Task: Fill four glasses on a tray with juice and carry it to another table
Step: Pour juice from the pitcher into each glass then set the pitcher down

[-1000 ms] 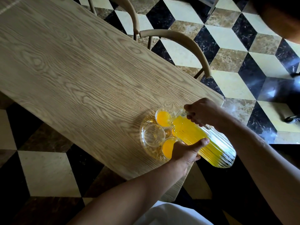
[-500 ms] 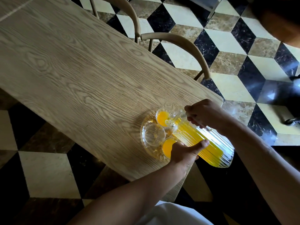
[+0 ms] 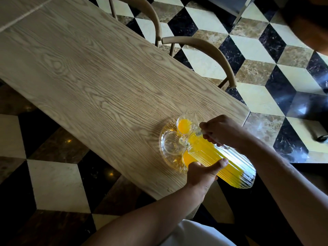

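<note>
A round clear glass tray (image 3: 164,158) sits near the table's corner with glasses on it. The far glass (image 3: 184,125) holds orange juice, the left glass (image 3: 170,145) looks empty, and a near glass (image 3: 187,158) with juice is partly hidden. A ribbed glass jug (image 3: 229,162) of juice lies tilted over the tray, spout above the empty glass. My right hand (image 3: 221,132) grips the jug's handle. My left hand (image 3: 204,172) holds the jug's body from below, thumb across it.
The tray stands on a long wooden table (image 3: 92,79), close to its near edge and right corner. Two curved wooden chair backs (image 3: 209,50) stand along the far side. The floor (image 3: 266,55) is patterned tile.
The jug's spout has swung left from the far juice-filled glass toward the empty left glass. Both hands kept their hold on the jug.
</note>
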`<state>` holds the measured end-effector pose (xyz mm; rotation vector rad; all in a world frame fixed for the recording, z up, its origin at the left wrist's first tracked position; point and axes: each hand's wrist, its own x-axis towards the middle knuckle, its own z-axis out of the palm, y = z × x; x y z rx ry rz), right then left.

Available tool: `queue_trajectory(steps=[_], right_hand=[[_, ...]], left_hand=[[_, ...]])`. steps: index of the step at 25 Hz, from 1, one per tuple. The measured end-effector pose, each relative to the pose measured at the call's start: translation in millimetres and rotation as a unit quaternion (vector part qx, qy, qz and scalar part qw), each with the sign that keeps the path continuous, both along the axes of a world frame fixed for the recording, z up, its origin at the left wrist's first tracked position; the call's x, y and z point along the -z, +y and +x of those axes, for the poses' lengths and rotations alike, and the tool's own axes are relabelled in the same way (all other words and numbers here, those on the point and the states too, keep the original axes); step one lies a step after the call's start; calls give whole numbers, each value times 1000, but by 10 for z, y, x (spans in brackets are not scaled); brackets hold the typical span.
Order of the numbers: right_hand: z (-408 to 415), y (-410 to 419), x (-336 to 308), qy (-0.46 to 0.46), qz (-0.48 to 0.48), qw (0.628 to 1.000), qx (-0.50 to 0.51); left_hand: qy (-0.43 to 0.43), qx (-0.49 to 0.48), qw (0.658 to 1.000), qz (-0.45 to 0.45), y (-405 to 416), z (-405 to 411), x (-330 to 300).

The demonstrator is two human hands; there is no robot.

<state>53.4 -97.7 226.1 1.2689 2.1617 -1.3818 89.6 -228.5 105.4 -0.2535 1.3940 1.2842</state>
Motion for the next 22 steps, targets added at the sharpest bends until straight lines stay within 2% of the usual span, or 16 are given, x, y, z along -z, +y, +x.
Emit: queue_trajectory(steps=[22], right_hand=[[-202, -161, 263, -69, -8, 997, -25]], left_hand=[[-95, -19, 995, -4, -166, -2, 3]])
